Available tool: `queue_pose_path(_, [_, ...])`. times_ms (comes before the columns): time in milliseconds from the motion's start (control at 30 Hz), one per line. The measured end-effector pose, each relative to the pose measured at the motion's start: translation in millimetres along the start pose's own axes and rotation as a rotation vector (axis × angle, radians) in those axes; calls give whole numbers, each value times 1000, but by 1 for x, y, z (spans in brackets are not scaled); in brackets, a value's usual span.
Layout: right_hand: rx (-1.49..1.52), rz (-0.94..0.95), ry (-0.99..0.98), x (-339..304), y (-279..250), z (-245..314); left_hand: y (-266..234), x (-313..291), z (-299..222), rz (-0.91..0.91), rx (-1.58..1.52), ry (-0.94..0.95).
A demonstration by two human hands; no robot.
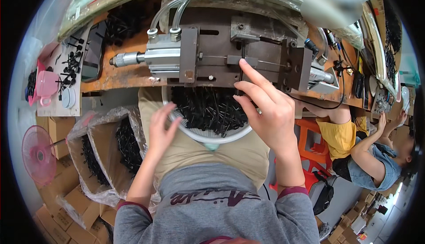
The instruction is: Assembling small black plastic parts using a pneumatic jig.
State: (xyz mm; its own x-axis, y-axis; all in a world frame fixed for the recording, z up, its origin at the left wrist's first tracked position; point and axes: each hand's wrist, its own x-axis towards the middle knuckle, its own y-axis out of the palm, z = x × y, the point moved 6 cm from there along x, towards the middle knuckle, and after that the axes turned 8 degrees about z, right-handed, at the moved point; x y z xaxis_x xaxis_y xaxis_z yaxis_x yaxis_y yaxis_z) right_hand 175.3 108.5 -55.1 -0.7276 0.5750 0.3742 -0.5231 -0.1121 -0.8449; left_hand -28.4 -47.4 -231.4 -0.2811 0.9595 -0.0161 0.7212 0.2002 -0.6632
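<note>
A clamping fixture (212, 73) with two silver air cylinders stands on the workbench in front of me. My right hand (269, 104) is at its middle, with the index finger stretched along a thin black rod-shaped part (242, 51) set crosswise in the fixture. Thumb and middle finger close around the part's near end, mostly hiding it. On my lap rests a round white basket (212, 140) filled with black stemmed parts (208, 111). My left hand (161, 126), slightly blurred, hovers by the basket's left rim with its fingers apart and nothing visible in them.
Clear hoses (177, 5) arch over the fixture. A phone (93, 51), loose black parts and a pink cup (46, 84) lie at the left. Below are lined boxes (106, 151) of black parts and a pink fan (40, 155). Another person (372, 155) sits at the right.
</note>
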Motion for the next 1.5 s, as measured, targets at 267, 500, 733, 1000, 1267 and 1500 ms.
queue_pose_path(267, [308,314,-113,-57,56,16,6,-7,43,-163,267,-128])
queue_pose_path(500, [156,271,194,-124,85,-27,26,26,66,29,328,-295])
queue_pose_path(733, [54,424,96,-180,133,-43,32,58,96,-28,404,-170])
queue_pose_path(1000, [176,519,-16,-155,196,21,22,126,136,73,367,20])
queue_pose_path(1267, [291,383,11,-155,172,19,22,113,117,62,266,-166])
queue_pose_path(1500, [79,267,221,-171,125,-11,25,44,110,40,32,-285])
